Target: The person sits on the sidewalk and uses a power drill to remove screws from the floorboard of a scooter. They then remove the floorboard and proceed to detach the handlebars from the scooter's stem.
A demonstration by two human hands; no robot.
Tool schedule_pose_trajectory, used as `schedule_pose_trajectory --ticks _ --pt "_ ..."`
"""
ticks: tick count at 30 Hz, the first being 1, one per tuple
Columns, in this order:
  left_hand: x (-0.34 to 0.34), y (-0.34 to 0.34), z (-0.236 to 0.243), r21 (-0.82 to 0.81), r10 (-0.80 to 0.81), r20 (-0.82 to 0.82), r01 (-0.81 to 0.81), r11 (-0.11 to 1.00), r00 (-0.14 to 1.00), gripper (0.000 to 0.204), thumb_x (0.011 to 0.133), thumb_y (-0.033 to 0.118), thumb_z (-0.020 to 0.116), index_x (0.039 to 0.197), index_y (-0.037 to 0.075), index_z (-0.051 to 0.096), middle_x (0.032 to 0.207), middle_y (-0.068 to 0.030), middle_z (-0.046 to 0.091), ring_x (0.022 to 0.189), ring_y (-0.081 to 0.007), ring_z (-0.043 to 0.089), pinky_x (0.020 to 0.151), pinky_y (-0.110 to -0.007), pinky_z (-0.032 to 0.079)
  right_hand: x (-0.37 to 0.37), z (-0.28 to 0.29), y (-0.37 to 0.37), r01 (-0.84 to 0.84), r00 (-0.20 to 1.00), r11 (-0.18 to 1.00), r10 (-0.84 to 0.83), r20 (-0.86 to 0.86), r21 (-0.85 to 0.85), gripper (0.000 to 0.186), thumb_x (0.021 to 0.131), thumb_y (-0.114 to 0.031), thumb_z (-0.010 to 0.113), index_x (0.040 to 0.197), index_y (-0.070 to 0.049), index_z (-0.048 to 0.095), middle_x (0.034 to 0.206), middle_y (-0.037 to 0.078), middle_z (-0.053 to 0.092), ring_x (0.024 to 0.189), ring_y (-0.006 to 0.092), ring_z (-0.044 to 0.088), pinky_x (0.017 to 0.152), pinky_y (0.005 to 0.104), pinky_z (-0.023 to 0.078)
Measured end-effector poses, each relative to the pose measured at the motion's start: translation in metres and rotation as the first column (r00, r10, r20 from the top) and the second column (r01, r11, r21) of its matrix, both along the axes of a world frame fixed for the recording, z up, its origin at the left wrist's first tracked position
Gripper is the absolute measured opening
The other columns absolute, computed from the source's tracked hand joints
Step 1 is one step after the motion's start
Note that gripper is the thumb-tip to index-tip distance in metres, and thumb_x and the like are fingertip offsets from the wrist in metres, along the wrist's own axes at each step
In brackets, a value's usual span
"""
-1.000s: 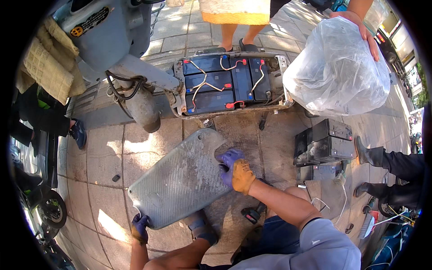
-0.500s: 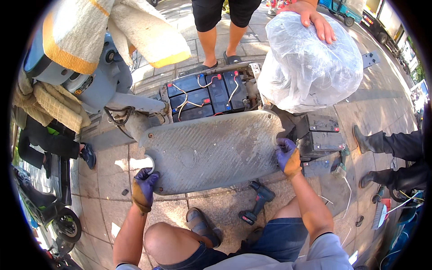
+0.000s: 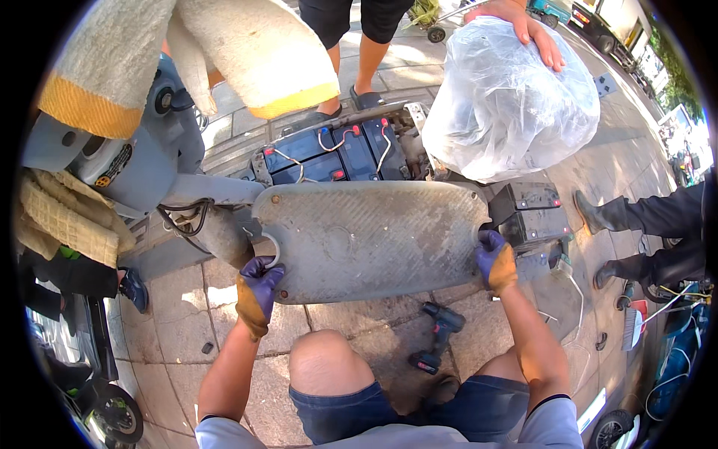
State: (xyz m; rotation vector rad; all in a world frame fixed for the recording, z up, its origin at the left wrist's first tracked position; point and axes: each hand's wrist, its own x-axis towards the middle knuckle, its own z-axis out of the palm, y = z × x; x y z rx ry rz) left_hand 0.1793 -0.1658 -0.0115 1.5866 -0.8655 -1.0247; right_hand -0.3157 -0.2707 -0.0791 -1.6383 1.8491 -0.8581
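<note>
A worn grey scooter floorboard panel (image 3: pixel 374 243) with a textured top is held between my two gloved hands. My left hand (image 3: pixel 259 293) is closed on its left end, beside a curved notch. Its right end is gripped by my right hand (image 3: pixel 496 260). Both gloves are purple and tan. Just beyond the panel's far edge lies the open scooter compartment, where several dark batteries (image 3: pixel 308 159) sit joined by white and red wires. The panel hides the compartment's near part. How far it rests on the frame I cannot tell.
A cordless drill (image 3: pixel 437 338) lies on the paving near my knees. Right of the panel stand dark batteries (image 3: pixel 532 213). Another person's hand (image 3: pixel 527 34) rests on a plastic-wrapped bundle (image 3: pixel 512 101). A towel (image 3: pixel 247 56) drapes over the scooter front (image 3: pixel 142 157) at left. Other people stand nearby.
The panel has shifted right and a little away from me, with both hands still on it. It covers more of the batteries' near side. My view has shifted as well.
</note>
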Motion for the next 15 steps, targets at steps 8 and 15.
schedule_pose_trajectory --ticks 8,15 --pt "0.026 -0.015 -0.01 -0.065 -0.06 0.078 0.065 0.996 0.995 0.017 0.091 0.002 0.069 0.108 -0.003 0.07 0.097 -0.008 0.071 0.077 -0.0132 0.064 0.059 -0.028 0.053 0.013 0.028 0.003 -0.042 0.983 0.946 0.096 -0.156 0.32 0.032 0.085 -0.022 0.068 0.107 0.001 0.072 0.102 0.023 0.075 0.097 0.0376 0.073 0.086 0.0431 0.054" --pt "0.025 -0.029 0.0 -0.018 -0.01 0.08 0.011 1.0 0.997 0.021 0.091 0.004 0.069 0.111 -0.002 0.07 0.096 -0.008 0.07 0.077 -0.0138 0.064 0.056 -0.028 0.053 0.027 0.049 0.001 -0.011 0.971 0.938 0.092 -0.219 0.346 0.037 0.085 -0.027 0.069 0.108 0.002 0.073 0.105 0.025 0.074 0.102 0.0385 0.072 0.089 0.0432 0.054"
